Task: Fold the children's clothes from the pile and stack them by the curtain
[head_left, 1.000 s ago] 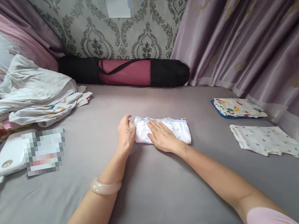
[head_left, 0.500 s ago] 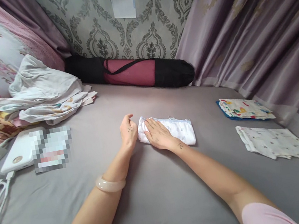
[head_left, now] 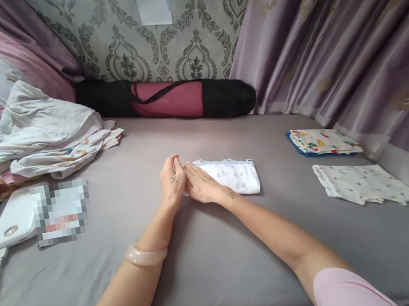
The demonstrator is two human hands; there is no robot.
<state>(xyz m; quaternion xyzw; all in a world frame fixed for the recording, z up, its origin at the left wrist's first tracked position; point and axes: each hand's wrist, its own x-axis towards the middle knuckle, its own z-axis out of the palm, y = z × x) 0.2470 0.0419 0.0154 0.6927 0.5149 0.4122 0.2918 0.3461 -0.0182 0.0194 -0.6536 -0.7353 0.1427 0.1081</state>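
Note:
A white garment with small faint prints (head_left: 237, 174), folded into a flat rectangle, lies on the grey sheet in front of me. My right hand (head_left: 202, 182) rests flat over its left end, fingers together and stretched out. Standing on its edge at that same end is my left hand (head_left: 172, 182), with the thumb side up and its palm toward the cloth. The two hands touch at the fingertips, and the garment's left edge is hidden by them. The left fingers are partly hidden but look extended. A pale bangle (head_left: 146, 254) circles my left forearm.
Right of the garment lie a folded colourful-print cloth (head_left: 325, 141) and a folded white one (head_left: 364, 184). A crumpled clothes pile (head_left: 44, 123), a white power bank (head_left: 17, 215) and a blurred packet (head_left: 62, 212) are on the left. A black-and-red rolled bag (head_left: 167, 99) lies along the wall.
My right hand has slid left along the garment until it meets my left hand. The left hand stays at the garment's left end. The view has shifted slightly to the right.

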